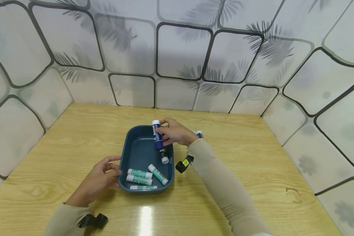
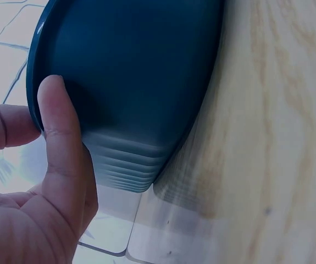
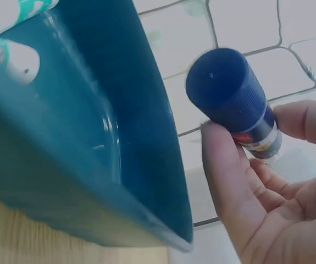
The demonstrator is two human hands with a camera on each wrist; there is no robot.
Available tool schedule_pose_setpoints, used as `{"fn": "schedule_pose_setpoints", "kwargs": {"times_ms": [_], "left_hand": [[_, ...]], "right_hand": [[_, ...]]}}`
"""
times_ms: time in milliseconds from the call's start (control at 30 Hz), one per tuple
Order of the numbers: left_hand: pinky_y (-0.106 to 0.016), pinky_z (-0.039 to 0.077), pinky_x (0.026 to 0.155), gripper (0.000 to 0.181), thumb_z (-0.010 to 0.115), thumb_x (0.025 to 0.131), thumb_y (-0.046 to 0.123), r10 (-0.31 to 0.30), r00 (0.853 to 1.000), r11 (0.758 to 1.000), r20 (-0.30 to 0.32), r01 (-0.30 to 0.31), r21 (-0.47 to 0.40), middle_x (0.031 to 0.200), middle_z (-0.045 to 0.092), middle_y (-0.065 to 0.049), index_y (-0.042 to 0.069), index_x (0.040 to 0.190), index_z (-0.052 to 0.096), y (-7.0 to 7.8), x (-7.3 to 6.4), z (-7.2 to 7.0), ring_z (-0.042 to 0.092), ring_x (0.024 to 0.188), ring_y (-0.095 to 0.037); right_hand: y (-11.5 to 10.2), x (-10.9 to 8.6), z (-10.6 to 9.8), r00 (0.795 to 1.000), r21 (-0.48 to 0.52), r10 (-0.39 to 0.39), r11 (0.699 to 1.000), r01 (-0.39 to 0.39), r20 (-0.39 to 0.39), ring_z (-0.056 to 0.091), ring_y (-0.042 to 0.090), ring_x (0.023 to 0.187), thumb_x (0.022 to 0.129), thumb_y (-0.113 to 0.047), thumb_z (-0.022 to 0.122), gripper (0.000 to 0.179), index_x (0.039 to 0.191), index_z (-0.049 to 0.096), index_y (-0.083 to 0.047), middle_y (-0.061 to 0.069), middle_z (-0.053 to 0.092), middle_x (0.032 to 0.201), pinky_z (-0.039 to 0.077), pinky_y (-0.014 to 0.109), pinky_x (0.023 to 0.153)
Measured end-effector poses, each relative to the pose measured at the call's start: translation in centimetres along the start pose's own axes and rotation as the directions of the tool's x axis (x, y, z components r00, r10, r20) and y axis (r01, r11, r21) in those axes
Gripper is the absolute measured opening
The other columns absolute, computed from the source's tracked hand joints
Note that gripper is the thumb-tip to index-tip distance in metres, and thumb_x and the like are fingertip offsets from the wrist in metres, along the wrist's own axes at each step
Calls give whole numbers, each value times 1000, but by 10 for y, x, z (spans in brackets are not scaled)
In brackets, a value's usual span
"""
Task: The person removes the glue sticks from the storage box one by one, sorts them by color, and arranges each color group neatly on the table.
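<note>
A dark blue glue stick (image 1: 156, 132) with a white end is pinched between the thumb and fingers of my right hand (image 1: 177, 131), above the tray's far right part. In the right wrist view its ribbed blue end (image 3: 223, 82) faces the camera. My left hand (image 1: 100, 180) holds the near left rim of the blue tray (image 1: 137, 147), its thumb (image 2: 59, 126) against the outer wall. Several green and white glue sticks (image 1: 139, 180) lie in the tray's near end. A black tube with a white end (image 1: 164, 157) lies in the tray, partly hidden below the held glue stick.
Behind my right wrist, a dark-labelled tube with a white end (image 1: 199, 134) shows in part on the wooden table (image 1: 239, 157). Patterned wall covering (image 1: 183, 52) borders the table at the back and sides. Each wrist wears a dark strap (image 1: 89, 221).
</note>
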State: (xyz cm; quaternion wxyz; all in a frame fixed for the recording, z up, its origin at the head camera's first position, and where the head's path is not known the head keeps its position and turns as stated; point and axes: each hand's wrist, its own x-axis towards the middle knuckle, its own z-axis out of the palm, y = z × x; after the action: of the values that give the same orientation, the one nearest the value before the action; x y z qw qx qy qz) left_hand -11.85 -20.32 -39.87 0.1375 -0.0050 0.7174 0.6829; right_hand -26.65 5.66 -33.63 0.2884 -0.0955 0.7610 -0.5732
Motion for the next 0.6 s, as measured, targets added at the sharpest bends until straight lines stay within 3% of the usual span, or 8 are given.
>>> {"fn": "schedule_pose_setpoints", "kwargs": {"times_ms": [333,600], "left_hand": [[-40,57,66,54,48,94,-4,11,1000,1000,2,-11,3,106,45,-19,-4,145,28,0,1,0,59,79,-23],[-40,57,66,55,48,94,-3,8,1000,1000,-6,-8,-13,104,47,-18,-4,145,29,-1,1,0,59,80,-21]], "right_hand": [[6,-19,-12,992,-14,-90,996,89,-84,64,29,88,99,-17,55,35,131,42,-9,19,58,111,58,41,73],[22,-30,-31,983,-5,-106,994,106,-148,63,31,93,99,-17,55,34,130,43,-8,19,59,113,58,43,74]]}}
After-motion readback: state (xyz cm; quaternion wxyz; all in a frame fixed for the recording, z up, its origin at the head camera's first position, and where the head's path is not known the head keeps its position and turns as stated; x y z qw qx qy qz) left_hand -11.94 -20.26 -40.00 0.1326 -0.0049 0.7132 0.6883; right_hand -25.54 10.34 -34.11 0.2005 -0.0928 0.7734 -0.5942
